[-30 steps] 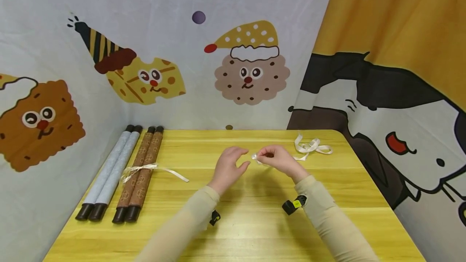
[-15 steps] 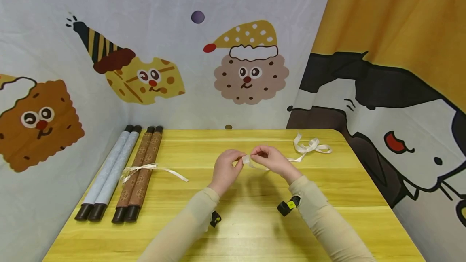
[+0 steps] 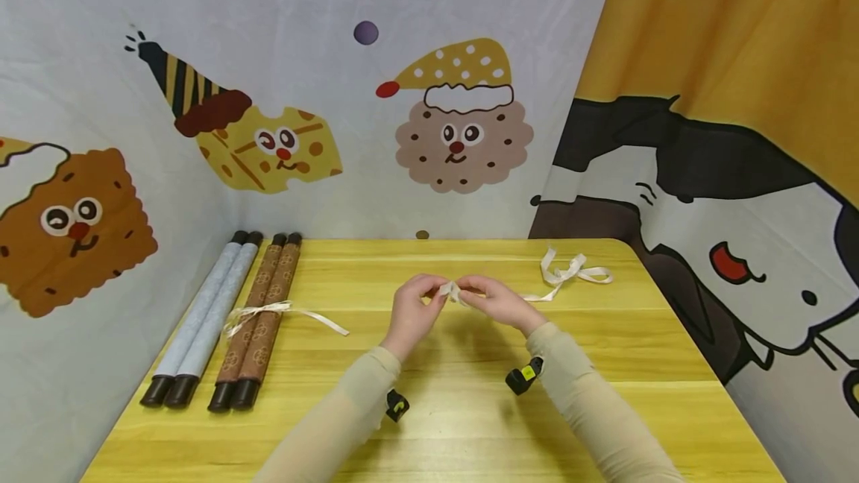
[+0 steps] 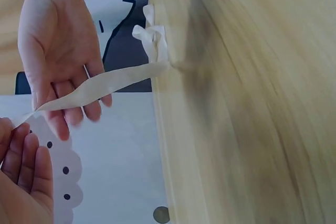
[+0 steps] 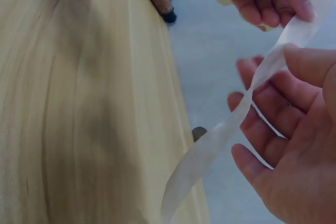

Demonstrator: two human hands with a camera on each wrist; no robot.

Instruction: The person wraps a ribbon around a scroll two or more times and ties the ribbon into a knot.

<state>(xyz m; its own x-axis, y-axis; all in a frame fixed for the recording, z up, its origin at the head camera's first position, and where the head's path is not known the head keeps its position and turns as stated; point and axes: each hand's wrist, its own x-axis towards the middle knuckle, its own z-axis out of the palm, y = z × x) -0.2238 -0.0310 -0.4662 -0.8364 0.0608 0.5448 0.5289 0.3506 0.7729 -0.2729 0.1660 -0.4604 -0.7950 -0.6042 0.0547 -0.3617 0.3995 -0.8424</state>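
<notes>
A white ribbon [image 3: 570,270] lies in loose loops at the back right of the table and runs from there up to both hands. My left hand [image 3: 411,313] pinches it near its end between thumb and fingers, above the middle of the table. Close beside it, my right hand [image 3: 503,302] holds the ribbon with its thumb [image 5: 307,64] against the near side and the other fingers loosely bent behind. In the right wrist view the ribbon strip [image 5: 197,161] twists and hangs from the right hand towards the table.
Two brown patterned rolls [image 3: 258,326] with black end caps lie at the left, tied with a cream ribbon bow [image 3: 258,311]. Left of them are two pale blue rolls [image 3: 201,319]. A printed cloth [image 3: 376,207] hangs behind the wooden table [image 3: 456,423].
The left hand has closed its fingers on the ribbon end. My right hand has moved left, close to the left hand, drawing the ribbon along.
</notes>
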